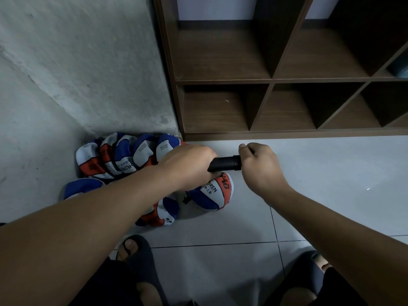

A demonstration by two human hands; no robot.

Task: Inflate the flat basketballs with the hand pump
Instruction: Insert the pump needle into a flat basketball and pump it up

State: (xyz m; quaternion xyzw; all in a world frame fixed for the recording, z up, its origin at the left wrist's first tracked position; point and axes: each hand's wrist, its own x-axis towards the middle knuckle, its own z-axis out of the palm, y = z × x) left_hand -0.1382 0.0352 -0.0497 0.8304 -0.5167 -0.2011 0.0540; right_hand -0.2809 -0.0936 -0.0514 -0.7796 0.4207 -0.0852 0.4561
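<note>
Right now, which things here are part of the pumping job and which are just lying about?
Part of the job:
- pump, held at both ends by the left hand and the right hand
- rounder ball under the pump
- heap of flat balls by the wall

Just lying about:
- wooden shelf unit
- dark slippers

Left hand (187, 165) grips the black pump (225, 163) barrel; right hand (257, 165) is closed round its other end. Pump lies level above a rounder ball (212, 194) on the tiled floor (320, 173). Flat balls (119, 155) are heaped in the wall corner beside the shelf (276, 80).
</note>
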